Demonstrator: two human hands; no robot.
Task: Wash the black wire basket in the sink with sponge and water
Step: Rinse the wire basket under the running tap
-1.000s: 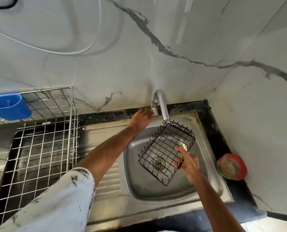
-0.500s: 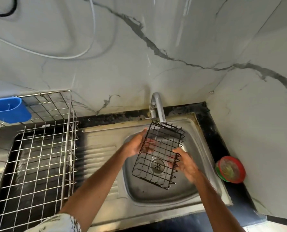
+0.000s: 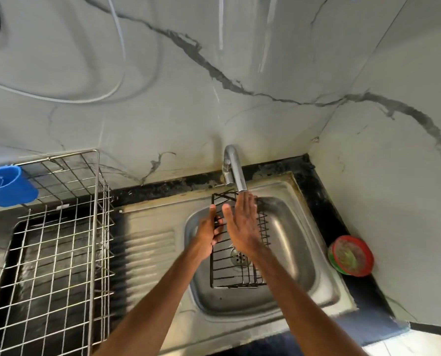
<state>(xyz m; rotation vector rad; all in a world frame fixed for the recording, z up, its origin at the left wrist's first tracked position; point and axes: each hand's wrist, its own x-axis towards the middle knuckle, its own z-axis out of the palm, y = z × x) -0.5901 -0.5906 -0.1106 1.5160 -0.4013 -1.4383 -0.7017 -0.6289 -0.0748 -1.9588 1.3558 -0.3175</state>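
Grey-veined marble walls meet in a corner behind a dark bench (image 3: 317,194). Far left, a blue plastic holder (image 3: 6,186) hangs on a silver wire rack (image 3: 60,253). Next comes the steel sink (image 3: 301,253). The left grip (image 3: 209,235) curls its fingers round the left edge of the black wire basket (image 3: 236,277), held in the basin below the tap (image 3: 236,170). The right grip (image 3: 242,227) lies flat, fingers straight, upon the basket's wires. A red-rimmed dish (image 3: 350,255) sits on the bench at right.

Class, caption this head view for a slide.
Left hand grips the wire basket over the sink; right hand flat under tap.
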